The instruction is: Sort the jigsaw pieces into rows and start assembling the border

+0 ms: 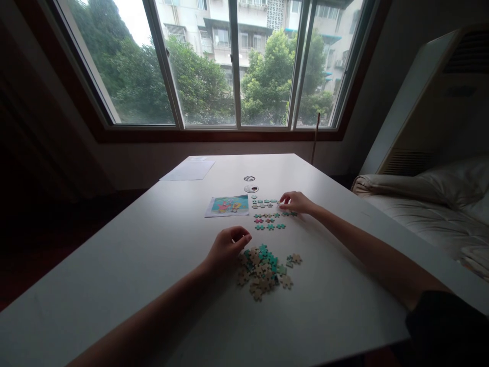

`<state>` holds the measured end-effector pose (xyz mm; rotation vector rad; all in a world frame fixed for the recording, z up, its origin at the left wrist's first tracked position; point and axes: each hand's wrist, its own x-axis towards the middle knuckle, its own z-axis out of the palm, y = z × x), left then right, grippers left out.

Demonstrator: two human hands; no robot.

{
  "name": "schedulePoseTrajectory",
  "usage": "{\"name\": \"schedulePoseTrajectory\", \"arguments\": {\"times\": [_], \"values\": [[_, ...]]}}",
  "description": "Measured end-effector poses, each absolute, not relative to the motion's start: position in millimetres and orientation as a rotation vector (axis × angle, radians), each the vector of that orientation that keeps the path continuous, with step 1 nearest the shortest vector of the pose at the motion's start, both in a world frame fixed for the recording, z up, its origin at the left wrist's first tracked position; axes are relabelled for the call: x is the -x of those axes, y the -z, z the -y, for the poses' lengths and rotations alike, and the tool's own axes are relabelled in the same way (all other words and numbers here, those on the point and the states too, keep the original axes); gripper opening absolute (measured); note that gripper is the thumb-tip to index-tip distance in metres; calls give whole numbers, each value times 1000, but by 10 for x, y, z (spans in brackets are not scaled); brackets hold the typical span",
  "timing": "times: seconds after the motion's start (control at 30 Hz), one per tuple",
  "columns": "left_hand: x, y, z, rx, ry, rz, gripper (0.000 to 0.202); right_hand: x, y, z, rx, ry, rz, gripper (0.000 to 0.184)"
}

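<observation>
My right hand [297, 202] reaches over the sorted rows, thumb and fingertips closed on a small pale puzzle piece [279, 204] at the right end of a row. My left hand [228, 243] hovers at the upper left edge of a heap of jigsaw pieces [263, 270], its fingers curled in toward the thumb, with nothing visible in them. The heap mixes teal faces and bare beige backs. Short rows of pieces [270, 227] lie beyond it, mostly teal with a few pink ones. Left of these rows lies a colourful cartoon picture sheet [229, 205].
Everything lies on a white table [153, 275]. Two round items [251, 188] sit beyond the rows, and a paper sheet [187, 170] lies at the far left. A few loose pieces [295, 259] rest right of the heap. A sofa [424, 199] stands to the right.
</observation>
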<state>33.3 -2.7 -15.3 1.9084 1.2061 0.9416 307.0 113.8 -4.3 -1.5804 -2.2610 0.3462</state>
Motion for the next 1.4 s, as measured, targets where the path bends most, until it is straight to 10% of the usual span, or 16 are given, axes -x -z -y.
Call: {"name": "schedulePoseTrajectory", "arguments": {"times": [1.4], "values": [[-403, 135, 57, -1902, -921, -1207, 22, -2939, -384, 273, 1099, -774, 2772, 15]]}}
